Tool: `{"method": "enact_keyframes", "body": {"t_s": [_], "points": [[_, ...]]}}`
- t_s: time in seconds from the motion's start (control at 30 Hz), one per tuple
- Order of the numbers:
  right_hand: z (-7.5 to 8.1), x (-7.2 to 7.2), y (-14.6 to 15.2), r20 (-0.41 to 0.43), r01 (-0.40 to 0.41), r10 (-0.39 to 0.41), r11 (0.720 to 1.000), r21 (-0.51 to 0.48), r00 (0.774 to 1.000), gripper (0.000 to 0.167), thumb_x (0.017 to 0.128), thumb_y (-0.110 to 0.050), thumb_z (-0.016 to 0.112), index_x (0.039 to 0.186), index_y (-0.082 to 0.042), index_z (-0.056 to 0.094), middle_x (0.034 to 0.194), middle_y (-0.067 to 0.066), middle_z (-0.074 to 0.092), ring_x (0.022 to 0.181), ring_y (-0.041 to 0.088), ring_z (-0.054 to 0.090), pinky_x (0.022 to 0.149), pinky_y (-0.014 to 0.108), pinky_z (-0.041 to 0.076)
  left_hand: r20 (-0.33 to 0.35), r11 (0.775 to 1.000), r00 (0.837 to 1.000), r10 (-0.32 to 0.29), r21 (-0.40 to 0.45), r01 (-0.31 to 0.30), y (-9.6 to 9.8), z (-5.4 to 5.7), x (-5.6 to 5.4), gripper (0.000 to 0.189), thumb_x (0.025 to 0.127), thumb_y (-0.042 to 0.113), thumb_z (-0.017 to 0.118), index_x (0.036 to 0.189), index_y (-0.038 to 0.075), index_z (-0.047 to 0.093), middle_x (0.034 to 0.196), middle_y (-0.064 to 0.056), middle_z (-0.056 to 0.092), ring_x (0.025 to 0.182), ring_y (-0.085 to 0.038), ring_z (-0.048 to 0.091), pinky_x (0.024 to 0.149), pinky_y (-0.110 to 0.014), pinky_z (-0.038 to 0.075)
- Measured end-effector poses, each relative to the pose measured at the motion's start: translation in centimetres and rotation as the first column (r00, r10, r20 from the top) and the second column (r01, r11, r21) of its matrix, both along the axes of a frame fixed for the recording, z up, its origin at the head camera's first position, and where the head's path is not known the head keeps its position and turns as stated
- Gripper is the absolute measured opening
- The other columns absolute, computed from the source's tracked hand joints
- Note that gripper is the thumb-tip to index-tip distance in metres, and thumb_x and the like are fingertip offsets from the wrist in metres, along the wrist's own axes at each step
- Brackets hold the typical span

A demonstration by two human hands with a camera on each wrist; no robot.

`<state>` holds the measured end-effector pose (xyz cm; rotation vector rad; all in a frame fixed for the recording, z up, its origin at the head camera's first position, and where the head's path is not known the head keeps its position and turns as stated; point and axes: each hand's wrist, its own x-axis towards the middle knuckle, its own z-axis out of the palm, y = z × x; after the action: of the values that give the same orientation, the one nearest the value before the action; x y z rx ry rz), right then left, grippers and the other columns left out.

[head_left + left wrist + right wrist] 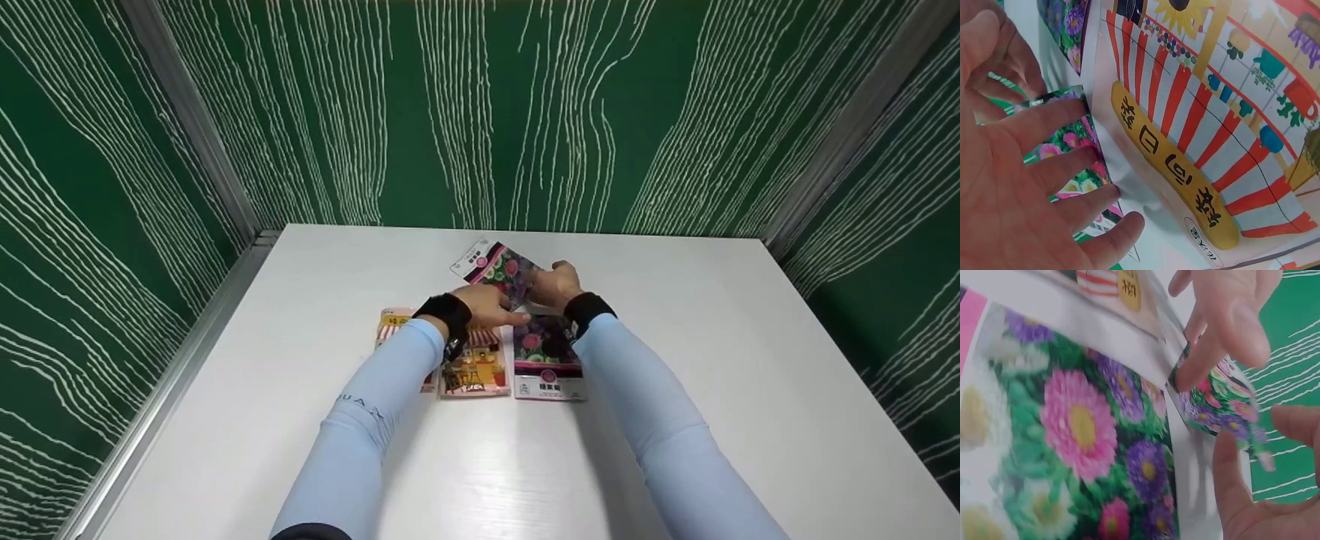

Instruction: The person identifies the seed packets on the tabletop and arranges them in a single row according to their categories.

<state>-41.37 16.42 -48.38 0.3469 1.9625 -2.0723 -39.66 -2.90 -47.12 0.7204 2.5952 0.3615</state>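
In the head view a flower-printed seed packet [496, 264] tilts above the far middle of the table. My right hand [553, 286] holds its right end; in the right wrist view the right thumb [1229, 464] lies at its edge, though the exact grip is hard to tell. My left hand [484, 306] reaches across the packet's near side. In the left wrist view the left fingers [1067, 169] are extended and separated in front of the flower packet [1055, 147]. Another flower seed packet [549, 384] lies below the right wrist.
Left of that packet lies a seed packet with a striped awning picture [474, 375]. A similar packet [391, 324] beside it is partly covered by the left arm. The white table [675, 315] meets green walls [510, 112] with white lines.
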Motion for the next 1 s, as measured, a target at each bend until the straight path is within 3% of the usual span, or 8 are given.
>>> {"method": "enact_keyframes", "body": {"t_s": [0.03, 0.07, 0.2, 0.37, 0.5, 0.7, 0.9, 1.0], "points": [[-0.2, 0.0, -0.1, -0.036, 0.009, -0.004, 0.986, 0.167, 0.999, 0.072, 0.104, -0.011, 0.06, 0.167, 0.005, 0.029, 0.163, 0.024, 0.043, 0.135, 0.034, 0.052, 0.116, 0.045, 0.051, -0.002, 1.0, 1.0, -0.007, 0.006, 0.007, 0.1, 0.2, 0.3, 0.072, 0.108, 0.069, 0.044, 0.149, 0.014, 0.068, 0.153, -0.01, 0.066, 0.141, -0.032, 0.062, 0.12, -0.047, 0.048], [-0.5, 0.0, -0.1, -0.05, 0.005, 0.008, 0.966, 0.257, 0.999, 0.075, 0.101, -0.012, 0.064, 0.166, 0.005, 0.031, 0.166, 0.025, 0.042, 0.136, 0.034, 0.054, 0.115, 0.045, 0.053, -0.006, 1.0, 1.0, -0.01, 0.006, 0.01, 0.1, 0.4, 0.5, 0.07, 0.11, 0.065, 0.04, 0.15, 0.014, 0.067, 0.156, -0.011, 0.064, 0.145, -0.033, 0.059, 0.122, -0.047, 0.046], [-1.1, -0.6, 0.0, -0.061, -0.001, 0.025, 0.933, 0.361, 0.998, 0.053, 0.1, -0.016, 0.069, 0.146, 0.008, 0.058, 0.135, 0.022, 0.067, 0.108, 0.03, 0.071, 0.092, 0.04, 0.065, -0.043, 1.0, 0.999, -0.009, -0.024, 0.008, 0.4, 0.8, 0.8, 0.067, 0.116, 0.056, 0.027, 0.155, 0.015, 0.062, 0.162, -0.01, 0.058, 0.152, -0.032, 0.052, 0.127, -0.045, 0.04], [-0.9, -0.7, -0.1, -0.116, 0.024, 0.024, 0.917, 0.397, 0.993, 0.03, 0.099, -0.01, 0.067, 0.126, 0.005, 0.07, 0.111, 0.013, 0.072, 0.087, 0.021, 0.074, 0.076, 0.033, 0.065, -0.059, 1.0, 0.998, -0.01, -0.022, 0.009, 0.5, 1.2, 0.8, 0.062, 0.116, 0.048, 0.029, 0.154, 0.012, 0.063, 0.161, -0.012, 0.059, 0.151, -0.033, 0.053, 0.127, -0.046, 0.041], [-0.4, -0.8, 0.0, -0.147, 0.053, 0.002, 0.926, 0.373, 0.989, 0.028, 0.103, -0.01, 0.062, 0.127, 0.004, 0.07, 0.122, 0.014, 0.07, 0.094, 0.021, 0.075, 0.079, 0.03, 0.065, -0.081, 1.0, 0.997, 0.006, 0.018, -0.005, 0.3, 2.0, 0.5, 0.057, 0.116, 0.043, 0.034, 0.147, 0.009, 0.068, 0.153, -0.013, 0.066, 0.142, -0.033, 0.061, 0.121, -0.047, 0.046], [0.9, -0.6, 0.7, -0.149, 0.066, -0.021, 0.95, 0.305, 0.989, 0.034, 0.11, -0.015, 0.05, 0.136, 0.001, 0.066, 0.128, 0.016, 0.067, 0.1, 0.022, 0.074, 0.084, 0.032, 0.066, -0.202, 0.996, 0.979, 0.01, 0.093, 0.009, -0.2, 3.5, -0.1, 0.046, 0.116, 0.038, 0.044, 0.121, 0.007, 0.077, 0.119, -0.015, 0.077, 0.109, -0.034, 0.07, 0.101, -0.048, 0.054], [2.1, 0.1, 1.0, -0.138, 0.017, 0.023, 0.96, 0.279, 0.99, 0.043, 0.107, -0.021, 0.056, 0.144, 0.001, 0.062, 0.118, 0.015, 0.07, 0.088, 0.018, 0.073, 0.104, 0.051, 0.061, -0.297, 0.993, 0.952, 0.07, 0.113, -0.037, -0.4, 4.9, -0.2, 0.054, 0.114, 0.043, 0.049, 0.156, 0.009, 0.057, 0.155, -0.02, 0.058, 0.141, -0.04, 0.057, 0.118, -0.052, 0.047], [2.7, 0.4, 0.7, -0.139, -0.004, 0.046, 0.958, 0.285, 0.989, 0.049, 0.108, -0.025, 0.058, 0.149, 0.0, 0.061, 0.118, 0.013, 0.07, 0.088, 0.016, 0.072, 0.1, 0.049, 0.062, -0.309, 0.989, 0.944, 0.112, 0.125, -0.076, -0.3, 5.4, -0.2, 0.06, 0.114, 0.044, 0.049, 0.166, 0.013, 0.045, 0.165, -0.02, 0.046, 0.15, -0.041, 0.047, 0.123, -0.053, 0.043]]}}
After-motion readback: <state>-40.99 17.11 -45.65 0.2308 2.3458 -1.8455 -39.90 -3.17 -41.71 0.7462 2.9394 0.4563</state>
